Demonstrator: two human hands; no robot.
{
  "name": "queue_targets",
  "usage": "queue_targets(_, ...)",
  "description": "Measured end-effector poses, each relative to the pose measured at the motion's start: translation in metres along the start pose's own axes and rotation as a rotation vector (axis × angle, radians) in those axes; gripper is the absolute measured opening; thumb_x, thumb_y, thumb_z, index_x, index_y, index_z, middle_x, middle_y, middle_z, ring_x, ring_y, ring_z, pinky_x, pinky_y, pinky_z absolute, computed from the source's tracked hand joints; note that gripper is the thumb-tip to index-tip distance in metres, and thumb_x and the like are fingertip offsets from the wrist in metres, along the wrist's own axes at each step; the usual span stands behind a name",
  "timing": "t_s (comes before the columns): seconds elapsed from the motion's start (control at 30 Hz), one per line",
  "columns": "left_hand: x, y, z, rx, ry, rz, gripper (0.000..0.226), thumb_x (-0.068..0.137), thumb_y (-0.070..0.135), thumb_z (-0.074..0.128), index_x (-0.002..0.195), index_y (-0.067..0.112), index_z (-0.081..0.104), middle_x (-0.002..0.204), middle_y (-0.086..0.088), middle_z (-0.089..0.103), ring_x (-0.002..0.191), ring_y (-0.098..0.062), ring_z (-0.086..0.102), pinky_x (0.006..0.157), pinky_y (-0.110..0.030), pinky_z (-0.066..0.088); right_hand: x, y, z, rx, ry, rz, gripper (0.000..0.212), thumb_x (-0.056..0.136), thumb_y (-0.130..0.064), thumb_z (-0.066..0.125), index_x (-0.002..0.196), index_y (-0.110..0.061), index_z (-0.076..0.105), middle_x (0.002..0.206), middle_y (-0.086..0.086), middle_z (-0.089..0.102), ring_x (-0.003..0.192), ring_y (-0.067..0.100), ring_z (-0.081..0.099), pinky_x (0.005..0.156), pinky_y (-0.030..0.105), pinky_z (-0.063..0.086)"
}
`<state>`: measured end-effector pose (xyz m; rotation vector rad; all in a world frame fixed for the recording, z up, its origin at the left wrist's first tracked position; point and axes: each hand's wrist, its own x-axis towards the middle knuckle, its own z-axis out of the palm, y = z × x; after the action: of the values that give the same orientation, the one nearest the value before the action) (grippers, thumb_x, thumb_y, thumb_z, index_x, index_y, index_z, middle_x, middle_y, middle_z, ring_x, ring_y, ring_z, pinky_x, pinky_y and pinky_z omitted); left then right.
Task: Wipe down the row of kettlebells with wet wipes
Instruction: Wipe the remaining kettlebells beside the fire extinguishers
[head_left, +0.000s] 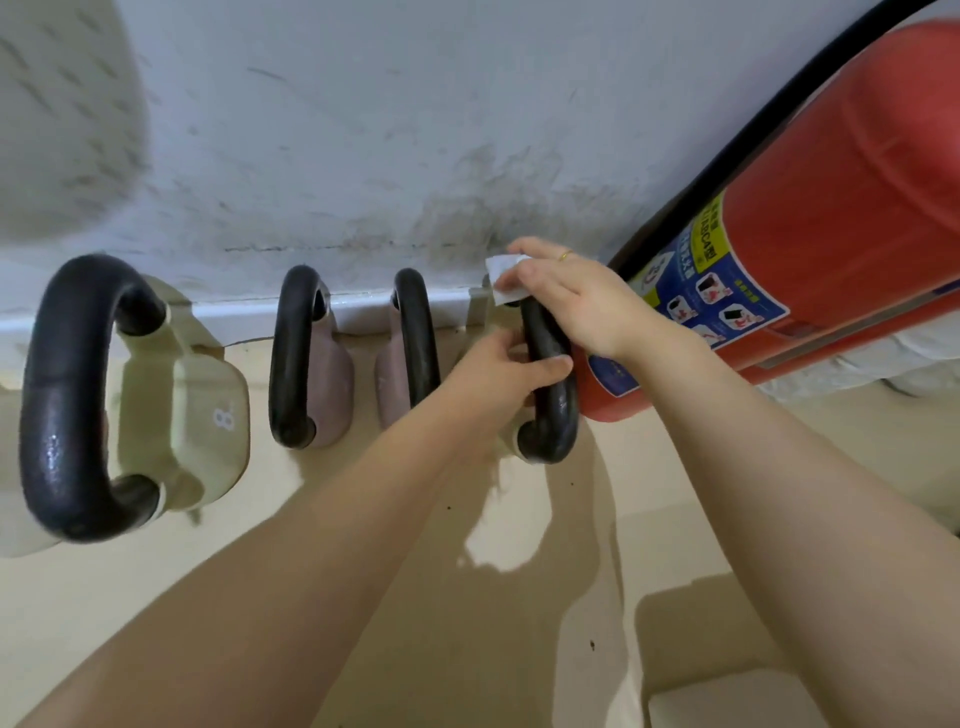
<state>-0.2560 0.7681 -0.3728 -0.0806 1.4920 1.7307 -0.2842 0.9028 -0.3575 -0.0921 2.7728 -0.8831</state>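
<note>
Just beside the fire extinguisher (810, 218), the right hand (566, 296) pinches a wipe (501, 280) against the top of the kettlebell's handle (550, 395), while the left hand (498, 384) grips it lower down.

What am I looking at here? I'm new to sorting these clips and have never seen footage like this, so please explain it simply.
This is one picture from a wide-angle camera worn on a person's head, looking down at their own bare arms. No machine is involved. Four kettlebells stand in a row on the floor against a scuffed wall. The right hand presses a white wet wipe onto the top of the black handle of the rightmost kettlebell, while the left hand steadies that handle. A red fire extinguisher stands just to its right.
</note>
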Motion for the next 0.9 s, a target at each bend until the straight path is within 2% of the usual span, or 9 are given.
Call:
queue_targets(0.13,-0.012,-0.003,-0.014,0.064,-0.047,-0.004,0.038,0.085,0.005,0.06,0.122,0.012,0.051,0.117,-0.014,0.065,0.106,-0.024,0.063,0.097,-0.038,0.048,0.01,0.001,0.02,0.399,0.141,0.011,0.04,0.094,-0.03,0.027,0.089,-0.01,0.061,0.103,0.004,0.053,0.099,0.013,0.049,0.088,0.018,0.034)
queue_targets(0.27,-0.024,-0.009,-0.027,0.132,-0.108,0.013,0.044,0.084,0.006,0.061,0.125,0.016,0.051,0.112,-0.007,0.067,0.104,-0.02,0.064,0.098,-0.042,0.048,0.018,-0.005,0.031,0.696,0.166,0.216,0.037,0.101,-0.034,0.028,0.081,-0.017,0.055,0.082,0.011,0.052,0.065,0.009,0.053,0.061,0.019,0.045)
queue_targets(0.37,-0.031,-0.014,-0.031,0.107,-0.123,0.024,0.048,0.084,0.004,0.06,0.129,0.015,0.049,0.11,-0.002,0.067,0.099,-0.013,0.065,0.093,-0.033,0.051,0.018,-0.009,0.021,0.655,0.085,0.355,0.05,0.097,-0.05,0.025,0.086,-0.018,0.062,0.086,0.006,0.061,0.078,0.013,0.058,0.078,0.026,0.043)
queue_targets(0.47,-0.034,-0.021,-0.032,0.096,-0.121,0.027,0.052,0.084,0.005,0.061,0.131,0.017,0.046,0.111,0.0,0.066,0.1,-0.011,0.064,0.093,-0.034,0.051,0.011,-0.018,0.011,0.508,0.019,0.19,0.058,0.092,-0.054,0.027,0.075,-0.013,0.064,0.087,0.013,0.062,0.087,0.027,0.058,0.088,0.026,0.038)
queue_targets(0.53,-0.034,-0.022,-0.034,0.092,-0.124,0.031,0.05,0.084,0.006,0.062,0.13,0.019,0.047,0.111,0.002,0.066,0.101,-0.012,0.064,0.092,-0.034,0.051,0.011,-0.023,0.012,0.424,0.0,0.084,0.06,0.09,-0.049,0.027,0.073,-0.005,0.064,0.088,0.016,0.061,0.093,0.031,0.056,0.084,0.02,0.037)
queue_targets(0.63,-0.032,-0.02,-0.036,0.091,-0.123,0.029,0.045,0.085,0.006,0.06,0.128,0.018,0.05,0.109,0.0,0.067,0.101,-0.015,0.065,0.093,-0.038,0.051,0.024,-0.025,0.018,0.365,0.043,0.141,0.059,0.09,-0.05,0.026,0.07,-0.008,0.063,0.076,0.004,0.06,0.073,0.022,0.055,0.078,0.028,0.038)
queue_targets(0.7,-0.03,-0.019,-0.039,0.095,-0.116,0.026,0.044,0.085,0.008,0.061,0.127,0.018,0.051,0.109,0.0,0.068,0.102,-0.017,0.065,0.096,-0.043,0.049,0.025,-0.026,0.022,0.509,0.081,0.236,0.061,0.093,-0.053,0.022,0.071,-0.012,0.062,0.074,0.002,0.06,0.071,0.014,0.055,0.075,0.027,0.04)
queue_targets(0.8,-0.028,-0.02,-0.04,0.089,-0.122,0.031,0.045,0.084,0.009,0.062,0.126,0.019,0.051,0.107,0.003,0.068,0.105,-0.018,0.064,0.1,-0.046,0.046,0.006,-0.027,0.029,0.884,0.155,0.309,0.065,0.098,-0.049,0.012,0.1,-0.01,0.064,0.092,-0.001,0.066,0.082,0.012,0.06,0.069,0.021,0.046)
queue_targets(0.9,-0.024,-0.017,-0.036,0.078,-0.122,0.033,0.032,0.085,0.008,0.06,0.111,0.026,0.056,0.106,0.0,0.067,0.106,-0.018,0.063,0.102,-0.042,0.045,-0.009,-0.022,0.041,1.276,0.249,0.358,0.063,0.098,-0.049,0.01,0.132,-0.012,0.049,0.131,0.01,0.056,0.117,0.019,0.055,0.1,0.033,0.044)
